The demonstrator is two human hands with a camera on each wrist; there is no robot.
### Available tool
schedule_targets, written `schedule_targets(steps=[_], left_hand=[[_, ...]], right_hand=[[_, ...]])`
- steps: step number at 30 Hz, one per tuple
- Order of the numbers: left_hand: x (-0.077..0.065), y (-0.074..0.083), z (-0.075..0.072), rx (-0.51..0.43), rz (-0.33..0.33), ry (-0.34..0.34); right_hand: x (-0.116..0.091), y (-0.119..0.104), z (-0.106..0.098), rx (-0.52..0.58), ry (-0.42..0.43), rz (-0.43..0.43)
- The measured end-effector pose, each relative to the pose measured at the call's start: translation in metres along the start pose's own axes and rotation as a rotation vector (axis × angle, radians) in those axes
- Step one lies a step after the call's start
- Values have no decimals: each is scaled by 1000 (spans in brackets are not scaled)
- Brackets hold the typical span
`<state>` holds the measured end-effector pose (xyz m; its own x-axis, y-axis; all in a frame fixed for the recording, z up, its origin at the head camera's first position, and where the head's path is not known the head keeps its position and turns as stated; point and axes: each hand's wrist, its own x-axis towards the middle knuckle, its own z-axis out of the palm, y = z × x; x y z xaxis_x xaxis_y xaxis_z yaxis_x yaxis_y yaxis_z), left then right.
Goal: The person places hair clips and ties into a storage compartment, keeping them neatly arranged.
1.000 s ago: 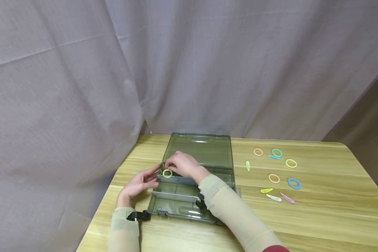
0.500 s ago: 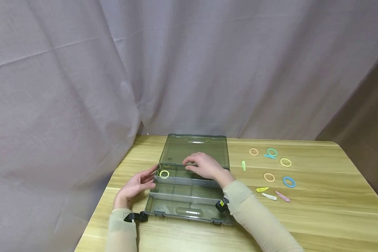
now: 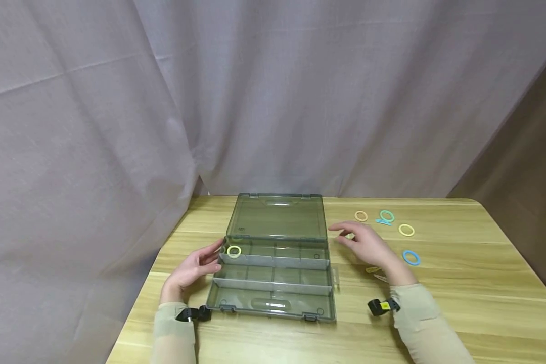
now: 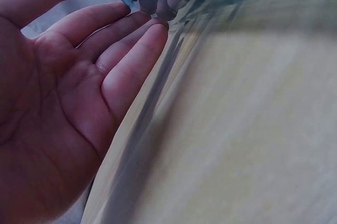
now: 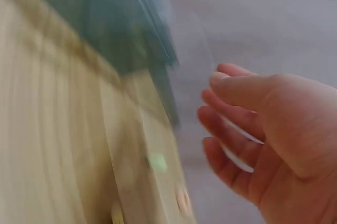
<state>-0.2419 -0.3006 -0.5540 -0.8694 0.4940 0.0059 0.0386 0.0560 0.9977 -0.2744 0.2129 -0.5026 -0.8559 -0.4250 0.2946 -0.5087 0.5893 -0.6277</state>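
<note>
With the left hand (image 3: 191, 269) spread against the compartment box (image 3: 273, 315), the relaxed, empty right hand (image 3: 366, 244) could, if too low, drag the yellow snap clip (image 3: 372, 270).

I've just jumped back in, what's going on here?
A person is working at an open divided box, with the left grip touching its left side. A yellow-green ring lies at the left end of the far compartment. The right grip is empty, above the table right of the box, where more rings and small clips lie.
</note>
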Motion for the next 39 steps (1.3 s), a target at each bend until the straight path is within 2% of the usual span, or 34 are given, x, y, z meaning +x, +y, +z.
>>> schedule_targets(steps=[5, 9, 15, 18, 23, 26, 34, 39], left_hand=[[0, 2, -2, 4, 0, 3], [-2, 2, -4, 19, 6, 2], [-7, 3, -5, 35, 14, -2], [-9, 3, -5, 49, 10, -5], [-10, 3, -6, 89, 3, -3], [-9, 3, -6, 87, 2, 1], [-7, 6, -7, 66, 0, -3], [-7, 6, -9, 72, 8, -9]], right_hand=[[-47, 23, -38, -30, 45, 143], [-81, 43, -61, -110, 94, 226], [-114, 70, -82, -170, 165, 325], [-126, 80, -87, -165, 172, 382], [-135, 89, -85, -53, 80, 465], [-132, 92, -82, -26, 68, 484], [-124, 96, -75, -146, 62, 446], [-124, 98, -73, -182, 55, 438]])
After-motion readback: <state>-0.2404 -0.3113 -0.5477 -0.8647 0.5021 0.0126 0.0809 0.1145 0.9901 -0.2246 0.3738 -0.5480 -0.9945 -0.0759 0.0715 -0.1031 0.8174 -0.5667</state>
